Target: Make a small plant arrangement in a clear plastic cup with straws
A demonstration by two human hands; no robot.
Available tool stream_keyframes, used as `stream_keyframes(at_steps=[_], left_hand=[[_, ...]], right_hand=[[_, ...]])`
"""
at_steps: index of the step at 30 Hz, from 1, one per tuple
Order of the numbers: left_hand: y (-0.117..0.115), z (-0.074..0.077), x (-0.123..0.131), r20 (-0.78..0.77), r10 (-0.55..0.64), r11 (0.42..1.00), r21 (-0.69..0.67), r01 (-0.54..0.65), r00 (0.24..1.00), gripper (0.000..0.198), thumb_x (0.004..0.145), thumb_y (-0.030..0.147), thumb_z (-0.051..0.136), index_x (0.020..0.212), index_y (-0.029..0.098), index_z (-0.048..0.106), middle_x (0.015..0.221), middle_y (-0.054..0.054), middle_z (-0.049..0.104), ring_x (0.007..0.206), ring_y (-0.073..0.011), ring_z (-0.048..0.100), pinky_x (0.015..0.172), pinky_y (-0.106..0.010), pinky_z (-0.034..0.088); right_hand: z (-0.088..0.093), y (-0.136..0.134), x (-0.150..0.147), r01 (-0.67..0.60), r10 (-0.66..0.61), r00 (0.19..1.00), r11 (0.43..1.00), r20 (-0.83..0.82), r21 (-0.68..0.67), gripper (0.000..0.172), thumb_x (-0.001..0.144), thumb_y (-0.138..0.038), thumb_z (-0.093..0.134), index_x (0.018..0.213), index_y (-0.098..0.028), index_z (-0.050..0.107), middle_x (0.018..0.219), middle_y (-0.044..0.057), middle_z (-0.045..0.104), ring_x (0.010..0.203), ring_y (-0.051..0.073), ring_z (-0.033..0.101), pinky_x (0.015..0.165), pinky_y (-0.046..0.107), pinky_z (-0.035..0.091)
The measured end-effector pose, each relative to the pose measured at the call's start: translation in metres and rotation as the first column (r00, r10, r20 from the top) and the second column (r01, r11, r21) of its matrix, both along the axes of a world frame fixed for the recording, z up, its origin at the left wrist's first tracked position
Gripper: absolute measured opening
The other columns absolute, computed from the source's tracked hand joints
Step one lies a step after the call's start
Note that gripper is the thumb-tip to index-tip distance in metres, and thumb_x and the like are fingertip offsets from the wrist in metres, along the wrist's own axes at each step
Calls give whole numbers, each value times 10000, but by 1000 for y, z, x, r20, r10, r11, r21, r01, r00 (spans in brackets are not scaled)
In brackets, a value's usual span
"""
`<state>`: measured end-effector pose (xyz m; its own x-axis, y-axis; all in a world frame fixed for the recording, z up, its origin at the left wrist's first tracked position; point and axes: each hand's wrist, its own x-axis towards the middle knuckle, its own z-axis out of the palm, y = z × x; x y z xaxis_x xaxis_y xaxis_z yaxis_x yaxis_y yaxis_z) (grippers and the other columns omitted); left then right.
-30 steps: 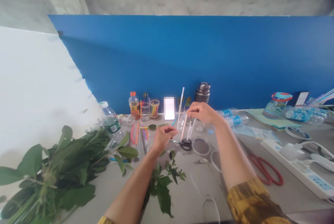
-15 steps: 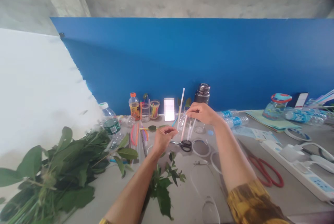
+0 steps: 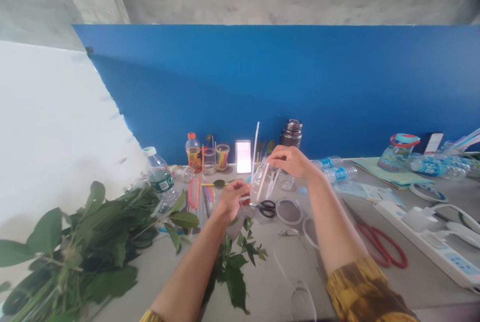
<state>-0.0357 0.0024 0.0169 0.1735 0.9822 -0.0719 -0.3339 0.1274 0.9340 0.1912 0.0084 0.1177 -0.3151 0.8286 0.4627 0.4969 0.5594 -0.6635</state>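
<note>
My left hand (image 3: 233, 199) is closed, its fingertips pinching the lower end of a long white straw (image 3: 255, 144) that stands nearly upright. To its right, my right hand (image 3: 288, 159) pinches the top of a shorter pale pink straw (image 3: 263, 182), which slants down toward the table. Small black-handled scissors (image 3: 267, 208) lie just below the two hands. Behind the straws is a clear plastic container (image 3: 258, 174), partly hidden. A leafy green sprig (image 3: 236, 274) lies in front of my left forearm.
Leafy branches (image 3: 86, 242) cover the left side near a green-labelled bottle (image 3: 160, 179). Loose coloured straws (image 3: 195, 192) lie left of centre. A lit phone (image 3: 243, 157) and dark flask (image 3: 291, 134) stand behind. Red-handled scissors (image 3: 382, 247) and a power strip (image 3: 431, 247) are right.
My left hand has moved slightly left with the white straw, away from the pink one. My right hand has hardly moved; the pink straw's lower end has swung slightly left.
</note>
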Motion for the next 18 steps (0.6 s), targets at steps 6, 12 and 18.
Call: stream_keyframes(at_steps=[6, 12, 18], left_hand=[[2, -2, 1, 10, 23, 999, 22, -23, 1000, 429, 443, 341, 949, 751, 137, 731, 708, -9, 651, 637, -135, 613, 631, -305, 535], [0, -4, 6, -96, 124, 986, 123, -112, 988, 372, 527, 344, 906, 827, 151, 800, 766, -41, 705, 686, -133, 604, 671, -293, 527], [1, -9, 10, -203, 230, 952, 251, -176, 952, 265, 633, 317, 816, 851, 166, 817, 683, -16, 699, 609, -115, 563, 634, -266, 487]], right_hand=[[-1, 0, -1, 10, -10, 1000, 1000, 4, -15, 173, 857, -322, 669, 832, -203, 792, 896, 45, 662, 749, 154, 598, 733, 322, 476], [0, 1, 0, 45, -45, 999, 999, 15, -14, 197, 850, -351, 667, 822, -198, 787, 900, 47, 669, 742, 157, 589, 733, 329, 470], [-1, 3, -2, 50, -50, 999, 999, 7, -3, 199, 844, -351, 666, 804, -191, 777, 895, 51, 683, 766, 170, 603, 755, 334, 470]])
